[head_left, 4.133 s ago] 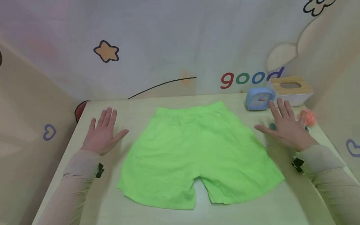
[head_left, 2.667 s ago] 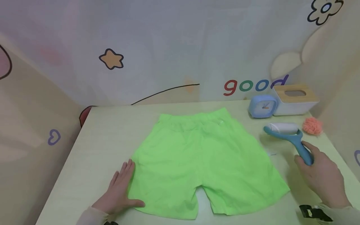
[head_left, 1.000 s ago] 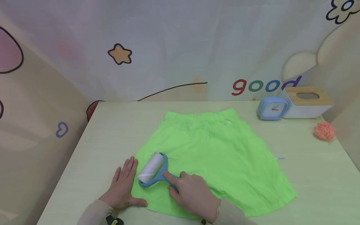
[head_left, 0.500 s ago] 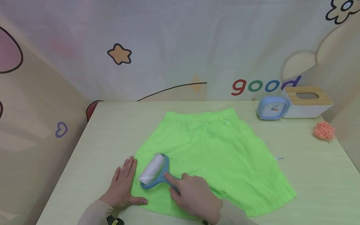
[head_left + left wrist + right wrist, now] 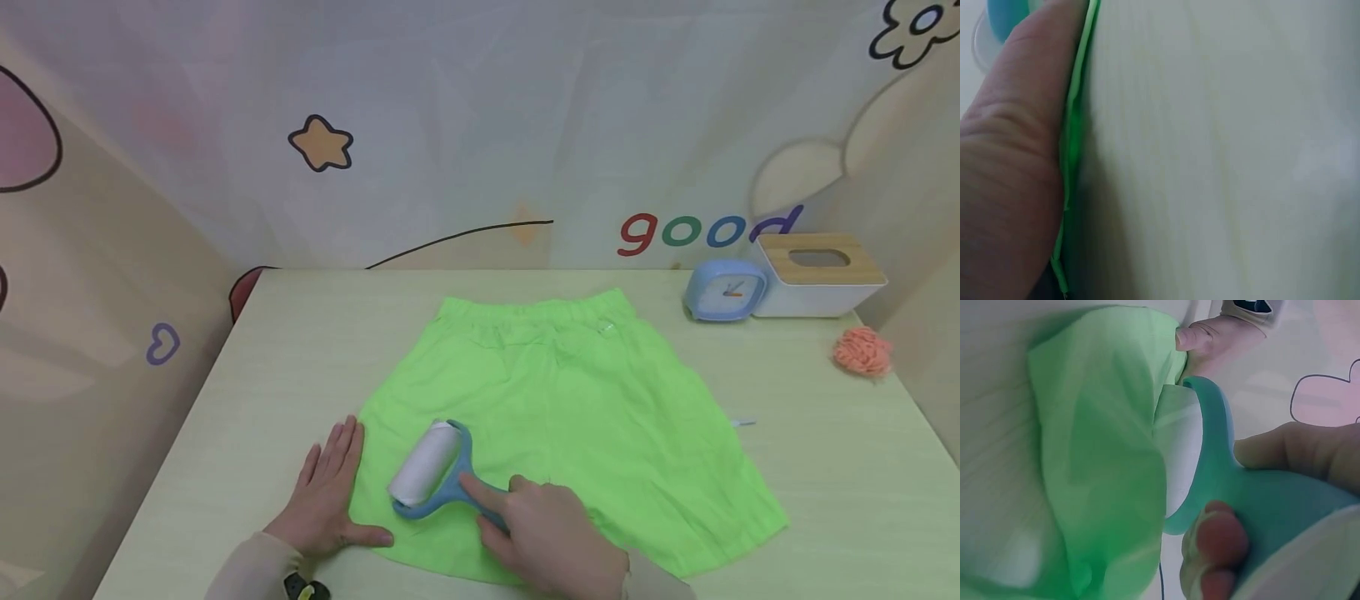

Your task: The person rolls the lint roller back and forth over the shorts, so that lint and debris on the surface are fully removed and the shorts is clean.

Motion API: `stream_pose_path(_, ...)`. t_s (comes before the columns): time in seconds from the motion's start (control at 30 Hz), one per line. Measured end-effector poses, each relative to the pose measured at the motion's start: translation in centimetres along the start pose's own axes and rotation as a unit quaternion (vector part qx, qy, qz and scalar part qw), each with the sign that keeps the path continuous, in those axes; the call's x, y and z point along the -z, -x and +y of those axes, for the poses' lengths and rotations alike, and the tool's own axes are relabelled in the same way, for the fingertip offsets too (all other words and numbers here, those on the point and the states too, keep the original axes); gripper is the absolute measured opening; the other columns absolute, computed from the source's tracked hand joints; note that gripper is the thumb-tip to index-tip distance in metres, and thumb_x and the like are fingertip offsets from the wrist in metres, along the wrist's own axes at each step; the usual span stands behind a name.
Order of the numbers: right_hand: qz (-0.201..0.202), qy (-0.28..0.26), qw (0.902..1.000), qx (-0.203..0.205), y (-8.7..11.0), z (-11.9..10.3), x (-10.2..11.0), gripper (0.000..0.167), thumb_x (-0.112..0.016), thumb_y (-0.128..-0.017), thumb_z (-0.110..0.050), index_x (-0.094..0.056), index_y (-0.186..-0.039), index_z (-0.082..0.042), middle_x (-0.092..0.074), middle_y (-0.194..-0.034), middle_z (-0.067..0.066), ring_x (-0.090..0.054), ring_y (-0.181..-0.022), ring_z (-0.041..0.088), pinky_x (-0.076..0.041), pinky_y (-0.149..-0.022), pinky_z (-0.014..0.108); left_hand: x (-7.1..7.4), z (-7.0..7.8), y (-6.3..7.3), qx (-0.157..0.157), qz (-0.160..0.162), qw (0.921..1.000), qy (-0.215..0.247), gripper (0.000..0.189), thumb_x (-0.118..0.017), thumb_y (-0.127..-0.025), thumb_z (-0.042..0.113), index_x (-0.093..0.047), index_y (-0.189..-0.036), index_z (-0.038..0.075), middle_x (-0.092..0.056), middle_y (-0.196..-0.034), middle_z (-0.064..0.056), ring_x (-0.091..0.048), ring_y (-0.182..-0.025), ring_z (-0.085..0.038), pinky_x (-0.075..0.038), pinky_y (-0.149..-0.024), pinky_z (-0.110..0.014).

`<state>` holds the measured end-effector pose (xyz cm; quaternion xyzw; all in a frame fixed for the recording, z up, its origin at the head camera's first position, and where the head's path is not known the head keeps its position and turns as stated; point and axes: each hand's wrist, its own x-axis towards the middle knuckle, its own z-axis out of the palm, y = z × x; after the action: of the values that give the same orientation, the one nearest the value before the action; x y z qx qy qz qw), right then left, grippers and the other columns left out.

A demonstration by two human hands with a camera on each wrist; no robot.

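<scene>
Bright green shorts (image 5: 600, 417) lie flat on the table, waistband toward the wall. My right hand (image 5: 558, 533) grips the blue handle of a lint roller (image 5: 427, 467), index finger stretched along the handle. The roller's white cylinder lies on the left leg of the shorts, as the right wrist view also shows, with the roller (image 5: 1179, 444) against the cloth. My left hand (image 5: 322, 492) rests flat with fingers straight along the left edge of the shorts, its thumb over the lower hem. In the left wrist view the hand (image 5: 1016, 150) covers part of the green edge.
At the back right stand a blue clock (image 5: 725, 290) and a white tissue box (image 5: 821, 275) with a wooden lid. A coral yarn ball (image 5: 862, 352) lies near the right edge of the table (image 5: 300, 358). A patterned cloth wall borders the back and sides.
My right hand took up the lint roller from the right side and brought it onto the left leg. Lately it has shifted slightly right and nearer. My left hand moved onto the shorts' edge.
</scene>
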<state>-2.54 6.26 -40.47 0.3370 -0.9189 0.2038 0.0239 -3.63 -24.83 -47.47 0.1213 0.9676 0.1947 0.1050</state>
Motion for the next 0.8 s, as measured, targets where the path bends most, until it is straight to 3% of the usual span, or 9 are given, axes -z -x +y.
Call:
stream_pose_path(0.27,0.012,-0.002,0.9998,0.016,2.0,1.2,0.9,0.047,-0.069,-0.083,-0.022,-0.064,-0.13,-0.028,-0.035,-0.057,-0.009,-0.025,-0.046,0.001,-0.02,-0.039,0.02,0.2,0.3,0.1,0.0,0.003,1.0,0.008,0.149,-0.071,-0.052,0.082,0.001,-0.154,-0.001,0.004,-0.161,-0.019,0.004,-0.147,-0.036,0.001,-0.114,-0.056)
stream_pose_path(0.47,-0.037,-0.02,0.9987,0.028,3.6,2.6,2.8,0.046,-0.069,-0.085,-0.024,-0.064,-0.131,-0.024,-0.039,-0.058,-0.012,-0.026,-0.048,-0.002,-0.024,-0.041,0.017,-0.4,-0.2,0.0,-0.008,0.02,0.9997,0.013,0.15,-0.07,-0.052,0.083,0.002,-0.155,0.001,0.004,-0.162,-0.018,0.005,-0.147,-0.035,0.009,-0.115,-0.047)
stream_pose_path(0.67,-0.113,-0.04,0.9928,-0.005,4.9,3.5,4.3,0.045,-0.068,-0.088,-0.027,-0.063,-0.132,-0.025,-0.035,-0.057,-0.014,-0.027,-0.047,-0.001,-0.027,-0.04,0.02,-0.2,0.1,-0.1,-0.003,0.006,0.9999,0.013,0.149,-0.071,-0.053,0.081,0.003,-0.154,0.0,0.005,-0.161,-0.018,0.006,-0.147,-0.036,0.004,-0.114,-0.055)
stream_pose_path(0.8,-0.105,-0.023,0.9942,0.004,5.2,3.5,4.6,0.045,-0.069,-0.087,-0.026,-0.063,-0.131,-0.026,-0.033,-0.062,-0.013,-0.024,-0.046,0.0,-0.025,-0.039,0.02,0.0,0.3,0.0,0.008,-0.008,0.9999,0.005,0.149,-0.069,-0.053,0.083,0.004,-0.154,0.0,0.007,-0.161,-0.018,0.006,-0.147,-0.035,0.002,-0.114,-0.057)
